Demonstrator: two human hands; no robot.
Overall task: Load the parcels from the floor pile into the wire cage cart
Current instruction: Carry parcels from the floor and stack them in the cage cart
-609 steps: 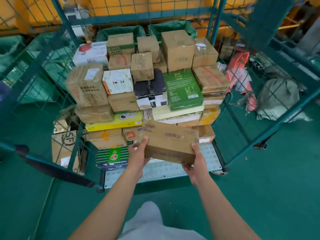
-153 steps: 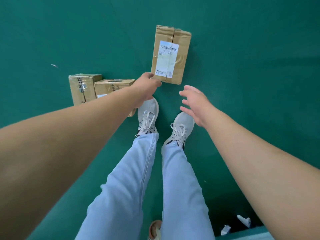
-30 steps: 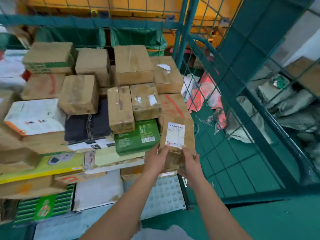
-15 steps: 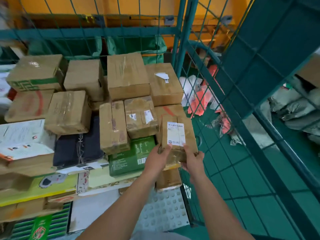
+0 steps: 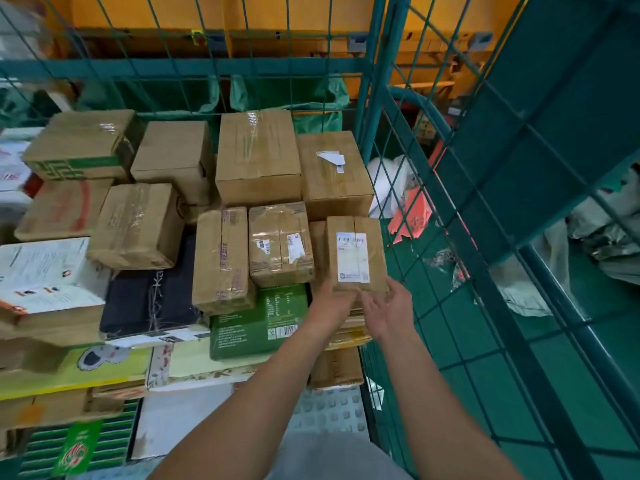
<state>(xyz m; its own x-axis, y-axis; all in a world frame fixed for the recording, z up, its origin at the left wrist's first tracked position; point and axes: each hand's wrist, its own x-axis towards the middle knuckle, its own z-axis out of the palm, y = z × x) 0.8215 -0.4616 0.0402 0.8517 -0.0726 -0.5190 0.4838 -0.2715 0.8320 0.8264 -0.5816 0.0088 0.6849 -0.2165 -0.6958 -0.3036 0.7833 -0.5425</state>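
A small brown parcel with a white barcode label [image 5: 353, 258] lies on top of the stacked boxes at the right side of the wire cage cart [image 5: 375, 98], close to its green mesh side wall. My left hand [image 5: 334, 301] grips the parcel's near left edge, with its fingertips hidden under the box. My right hand [image 5: 389, 308] is just off the near right edge, palm showing and fingers spread, holding nothing. The floor pile is out of view.
A taped brown parcel [image 5: 280, 244] sits tight against the labelled one on its left, above a green box [image 5: 256, 323]. Bigger cartons [image 5: 334, 171] fill the back. The cart's studded floor plate [image 5: 329, 410] shows near my legs. Bags lie beyond the mesh [image 5: 391, 188].
The labelled parcel has moved forward and been set down on the stack by the right wall. My right hand has come off it and spread.
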